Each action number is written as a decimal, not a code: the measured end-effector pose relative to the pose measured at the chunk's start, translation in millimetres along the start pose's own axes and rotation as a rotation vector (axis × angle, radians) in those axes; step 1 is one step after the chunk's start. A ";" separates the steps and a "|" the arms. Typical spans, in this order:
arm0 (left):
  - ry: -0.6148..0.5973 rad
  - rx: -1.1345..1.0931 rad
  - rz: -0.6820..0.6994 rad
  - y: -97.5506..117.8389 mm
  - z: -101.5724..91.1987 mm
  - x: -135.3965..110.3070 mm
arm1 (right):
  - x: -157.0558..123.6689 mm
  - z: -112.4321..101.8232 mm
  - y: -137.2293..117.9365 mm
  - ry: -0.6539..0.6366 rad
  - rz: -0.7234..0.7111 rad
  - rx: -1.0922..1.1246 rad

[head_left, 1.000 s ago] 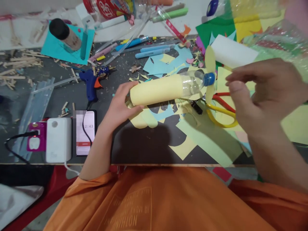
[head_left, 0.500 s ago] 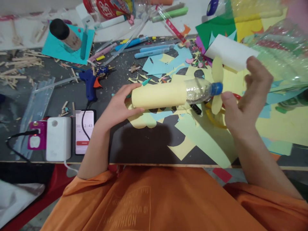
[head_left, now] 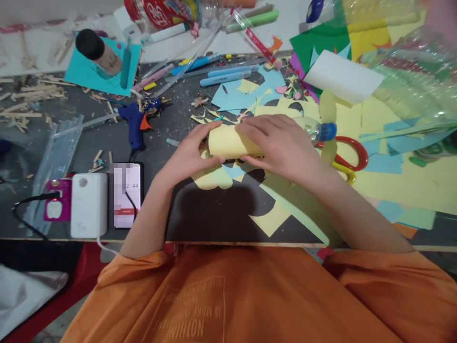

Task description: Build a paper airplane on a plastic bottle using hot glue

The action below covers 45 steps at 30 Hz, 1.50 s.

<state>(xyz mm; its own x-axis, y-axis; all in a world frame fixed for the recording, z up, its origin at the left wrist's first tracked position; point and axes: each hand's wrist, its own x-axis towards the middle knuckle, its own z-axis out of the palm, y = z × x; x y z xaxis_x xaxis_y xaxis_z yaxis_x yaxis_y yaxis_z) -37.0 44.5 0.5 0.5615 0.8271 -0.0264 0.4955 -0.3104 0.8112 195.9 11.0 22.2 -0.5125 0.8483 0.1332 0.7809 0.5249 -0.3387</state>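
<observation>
A plastic bottle [head_left: 310,126] wrapped in yellow paper [head_left: 224,142] lies sideways between my hands, its blue cap [head_left: 327,131] pointing right. Yellow paper blades [head_left: 327,107] stick out by the cap. My left hand [head_left: 193,155] grips the wrapped bottle's left end, thumb below and fingers above. Over the middle of the paper, my right hand [head_left: 276,143] is wrapped from above, hiding much of the bottle. Below my left fingers lies a yellow paper cutout with rounded lobes [head_left: 212,178].
A blue glue gun [head_left: 133,125] lies left, near a phone [head_left: 127,197] and a white power bank [head_left: 89,205]. Scissors with red and yellow handles [head_left: 360,155] rest at right among paper sheets. Markers [head_left: 228,76], paper scraps and a dark-capped bottle [head_left: 98,52] are farther back.
My right hand has come left from beside the cap and closed over the paper-wrapped bottle. The bottle has shifted slightly right, still in my left hand.
</observation>
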 end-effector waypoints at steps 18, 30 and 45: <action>0.003 0.513 -0.128 9.5 22.0 -44.2 | 1.0 -36.5 3.4 -0.026 0.166 -0.187; 0.148 -0.358 -0.139 21.3 44.8 -12.4 | 11.0 -11.5 3.5 -0.039 0.376 0.354; 0.110 -0.472 -0.110 -8.4 40.1 -3.4 | -22.2 43.3 -4.7 0.250 0.343 0.649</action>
<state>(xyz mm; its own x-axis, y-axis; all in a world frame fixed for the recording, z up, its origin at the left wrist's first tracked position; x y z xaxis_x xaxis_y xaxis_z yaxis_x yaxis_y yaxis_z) -16.6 25.5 -29.7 0.4368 0.8955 -0.0859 0.1795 0.0068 0.9837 188.1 -13.3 -19.5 -0.1242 0.9870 0.1024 0.4757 0.1498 -0.8667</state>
